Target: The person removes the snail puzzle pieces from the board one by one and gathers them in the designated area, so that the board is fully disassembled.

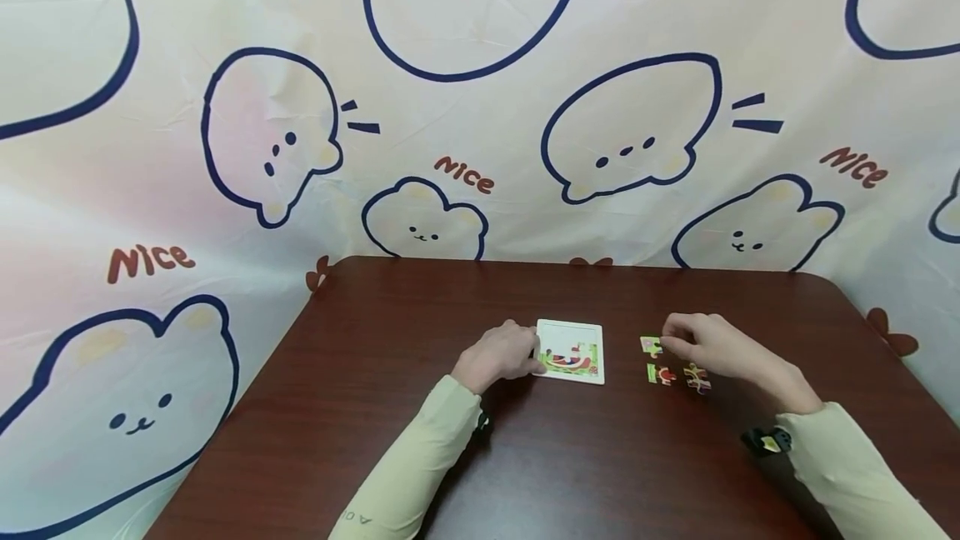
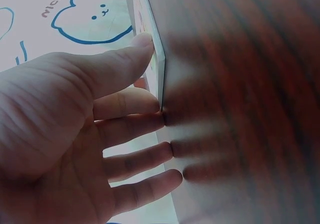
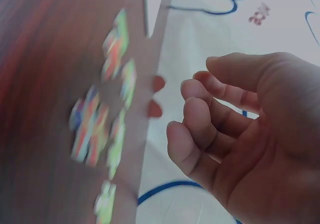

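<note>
A white-framed puzzle board (image 1: 567,335) with a partly filled colourful picture lies flat on the table. My left hand (image 1: 501,352) is at its left side. In the left wrist view the thumb rests on the board's face, and the other fingers are stretched out, the index finger touching its edge. My right hand (image 1: 708,344) hovers over loose puzzle pieces, fingers loosely bent and nothing visible between them. Near it are a pink-and-green piece (image 1: 649,346), a red-and-green piece (image 1: 660,374) and a multicoloured piece or cluster (image 1: 697,378). Further green pieces (image 3: 116,144) show blurred in the right wrist view.
The dark brown wooden table (image 1: 360,348) reaches to a light cloth backdrop (image 1: 517,132) with blue-outlined cartoon bears. Each forearm wears a pale sleeve, with a dark wrist device (image 1: 767,442) at the right wrist.
</note>
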Action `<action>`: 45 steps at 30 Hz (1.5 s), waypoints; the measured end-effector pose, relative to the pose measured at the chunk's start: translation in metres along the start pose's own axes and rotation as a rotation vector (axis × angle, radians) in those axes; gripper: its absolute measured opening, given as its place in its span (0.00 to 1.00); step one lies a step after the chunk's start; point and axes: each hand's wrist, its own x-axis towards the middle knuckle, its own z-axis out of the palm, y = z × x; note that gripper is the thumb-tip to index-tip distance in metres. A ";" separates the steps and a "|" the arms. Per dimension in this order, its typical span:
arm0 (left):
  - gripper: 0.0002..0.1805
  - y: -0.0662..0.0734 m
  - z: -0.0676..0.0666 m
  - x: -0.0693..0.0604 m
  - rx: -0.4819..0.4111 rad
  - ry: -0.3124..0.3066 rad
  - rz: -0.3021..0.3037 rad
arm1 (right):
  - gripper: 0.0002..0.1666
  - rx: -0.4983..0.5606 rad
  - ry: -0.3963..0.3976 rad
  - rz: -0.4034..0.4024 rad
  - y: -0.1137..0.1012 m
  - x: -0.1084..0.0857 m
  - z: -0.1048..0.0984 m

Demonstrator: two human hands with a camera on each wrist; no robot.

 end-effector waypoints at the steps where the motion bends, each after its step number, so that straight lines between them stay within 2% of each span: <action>1: 0.14 -0.001 0.000 0.000 -0.002 0.000 -0.001 | 0.05 0.007 -0.006 -0.007 -0.006 0.003 0.000; 6: 0.14 -0.002 0.001 -0.003 -0.009 -0.006 -0.020 | 0.07 0.035 -0.038 -0.025 -0.028 0.020 0.006; 13: 0.14 -0.002 0.002 -0.005 -0.023 0.007 -0.049 | 0.07 0.044 -0.116 -0.028 -0.047 0.043 0.022; 17: 0.15 -0.001 0.002 -0.005 -0.027 0.013 -0.052 | 0.06 0.062 -0.197 -0.010 -0.056 0.053 0.031; 22: 0.16 0.000 0.001 -0.005 -0.031 0.016 -0.061 | 0.10 0.056 -0.258 0.040 -0.063 0.066 0.039; 31: 0.18 0.003 -0.001 -0.004 0.008 0.017 -0.076 | 0.18 0.058 -0.260 0.080 -0.067 0.078 0.048; 36: 0.17 0.006 0.001 -0.002 0.015 0.017 -0.049 | 0.21 0.059 -0.243 0.162 -0.065 0.077 0.051; 39: 0.17 0.008 0.002 -0.001 0.010 0.008 -0.048 | 0.21 0.058 -0.234 0.194 -0.062 0.076 0.053; 45: 0.16 0.008 0.001 -0.001 -0.021 0.000 -0.055 | 0.16 0.101 -0.217 0.197 -0.057 0.076 0.056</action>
